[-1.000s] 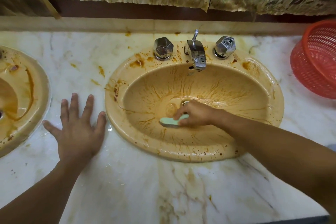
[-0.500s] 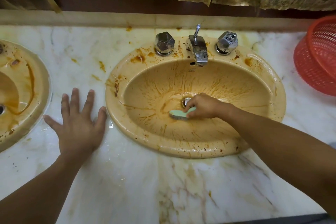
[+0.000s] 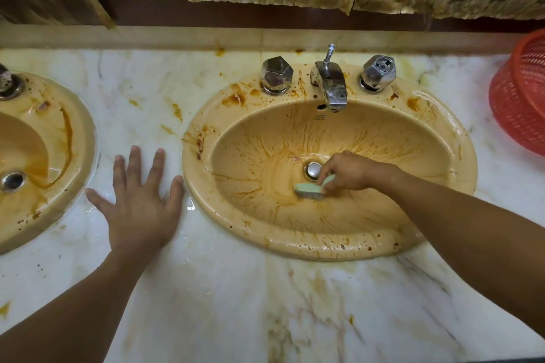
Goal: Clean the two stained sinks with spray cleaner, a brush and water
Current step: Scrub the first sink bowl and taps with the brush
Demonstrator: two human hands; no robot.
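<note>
Your right hand point(image 3: 351, 171) is down in the sink point(image 3: 383, 156) at mid-frame, fingers curled round the handle of the green brush point(image 3: 309, 189). The brush head sits on the basin floor, just below-left of the drain point(image 3: 314, 169). There are brown streaks all over the bowl and rim, and a paler smeared patch around the drain. Your left hand point(image 3: 141, 203) lies flat on the marble surface point(image 3: 236, 303), fingers straight and spread, thumb just beside the sink's rim. The second sink point(image 3: 85, 138) is at the left edge, also stained and partly cut off. The tap point(image 3: 331, 85) and two knobs point(image 3: 276, 75) are along the sink's top. A red basket point(image 3: 522, 103) is at the right edge.
</note>
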